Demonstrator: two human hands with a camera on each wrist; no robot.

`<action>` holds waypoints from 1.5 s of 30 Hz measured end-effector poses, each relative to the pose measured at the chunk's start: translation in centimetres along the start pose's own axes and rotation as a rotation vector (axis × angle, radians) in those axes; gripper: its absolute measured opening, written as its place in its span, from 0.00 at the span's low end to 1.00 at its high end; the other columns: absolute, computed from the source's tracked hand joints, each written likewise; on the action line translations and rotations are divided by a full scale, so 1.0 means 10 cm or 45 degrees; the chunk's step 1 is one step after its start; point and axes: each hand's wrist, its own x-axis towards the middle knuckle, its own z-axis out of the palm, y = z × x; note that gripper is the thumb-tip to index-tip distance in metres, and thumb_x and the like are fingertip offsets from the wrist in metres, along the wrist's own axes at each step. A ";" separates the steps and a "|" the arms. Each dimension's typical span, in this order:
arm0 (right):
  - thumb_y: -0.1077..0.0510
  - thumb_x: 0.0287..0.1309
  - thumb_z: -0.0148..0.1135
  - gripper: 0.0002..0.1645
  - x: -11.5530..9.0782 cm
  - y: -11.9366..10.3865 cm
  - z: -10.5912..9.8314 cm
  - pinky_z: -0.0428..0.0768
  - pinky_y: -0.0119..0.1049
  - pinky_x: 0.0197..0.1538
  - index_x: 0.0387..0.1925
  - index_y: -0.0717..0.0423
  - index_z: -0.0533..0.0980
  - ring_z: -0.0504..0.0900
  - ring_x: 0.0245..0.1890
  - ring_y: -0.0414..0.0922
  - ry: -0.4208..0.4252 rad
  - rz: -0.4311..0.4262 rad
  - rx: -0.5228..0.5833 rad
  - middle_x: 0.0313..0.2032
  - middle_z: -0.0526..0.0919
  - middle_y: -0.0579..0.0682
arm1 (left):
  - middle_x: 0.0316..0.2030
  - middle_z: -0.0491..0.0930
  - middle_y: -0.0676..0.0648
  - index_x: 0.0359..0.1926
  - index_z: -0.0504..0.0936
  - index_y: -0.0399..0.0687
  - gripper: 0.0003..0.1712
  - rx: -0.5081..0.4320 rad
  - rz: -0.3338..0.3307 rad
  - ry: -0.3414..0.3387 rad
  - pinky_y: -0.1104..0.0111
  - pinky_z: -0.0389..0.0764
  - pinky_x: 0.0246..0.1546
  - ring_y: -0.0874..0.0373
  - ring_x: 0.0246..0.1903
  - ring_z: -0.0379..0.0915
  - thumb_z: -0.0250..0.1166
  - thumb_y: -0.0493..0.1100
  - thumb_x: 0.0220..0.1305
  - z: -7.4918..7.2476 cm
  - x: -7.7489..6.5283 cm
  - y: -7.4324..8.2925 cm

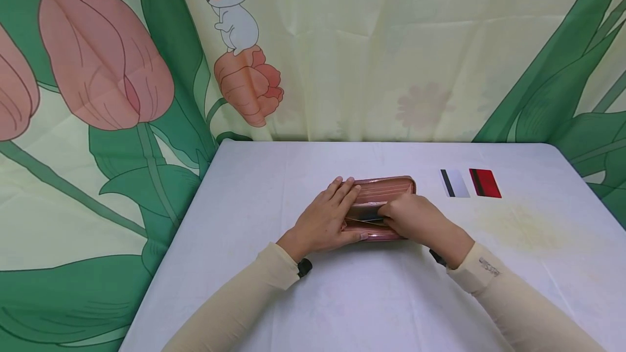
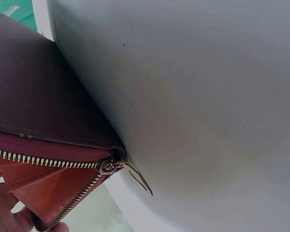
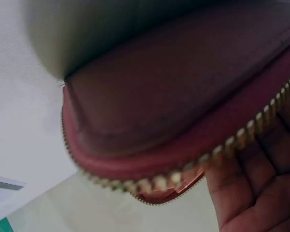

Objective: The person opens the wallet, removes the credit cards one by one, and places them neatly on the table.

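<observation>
A pink zip-around wallet (image 1: 386,186) lies unzipped at the middle of the white table (image 1: 274,178). My left hand (image 1: 327,219) rests on its left end, fingers straight across the far flap and thumb along the near edge. My right hand (image 1: 411,219) has its fingers curled into the wallet's opening and grips its near side. What the fingertips touch inside is hidden. The left wrist view shows the wallet (image 2: 38,96) with its zip pull (image 2: 137,176) hanging off the corner. The right wrist view shows the wallet's zipped rim (image 3: 174,96) above my right hand's fingers (image 3: 261,183).
Two cards lie side by side on the table to the right of the wallet: a white card (image 1: 455,183) and a red card (image 1: 485,183), each with a black stripe. A tulip-print curtain (image 1: 107,69) hangs behind and left of the table.
</observation>
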 end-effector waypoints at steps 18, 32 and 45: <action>0.68 0.56 0.73 0.08 -0.16 0.03 -0.07 0.83 0.40 0.26 0.31 0.52 0.85 0.75 0.20 0.40 0.168 -0.008 -0.077 0.21 0.81 0.43 | 0.84 0.46 0.45 0.84 0.47 0.48 0.60 -0.023 0.009 -0.005 0.56 0.57 0.78 0.47 0.83 0.37 0.55 0.78 0.67 0.02 0.04 0.07; 0.77 0.47 0.74 0.19 -0.51 0.48 -0.44 0.79 0.21 0.33 0.43 0.65 0.86 0.88 0.26 0.48 0.784 0.108 0.210 0.33 0.91 0.56 | 0.83 0.46 0.45 0.84 0.48 0.47 0.61 -0.046 -0.007 -0.013 0.55 0.58 0.78 0.46 0.82 0.39 0.57 0.77 0.66 0.01 0.02 0.05; 0.63 0.73 0.55 0.25 -0.94 1.06 -0.28 0.79 0.18 0.31 0.66 0.72 0.71 0.85 0.45 0.66 0.432 0.993 0.667 0.47 0.83 0.71 | 0.83 0.47 0.43 0.84 0.48 0.45 0.60 -0.054 0.011 0.001 0.54 0.58 0.78 0.44 0.82 0.40 0.56 0.77 0.67 0.00 0.00 0.02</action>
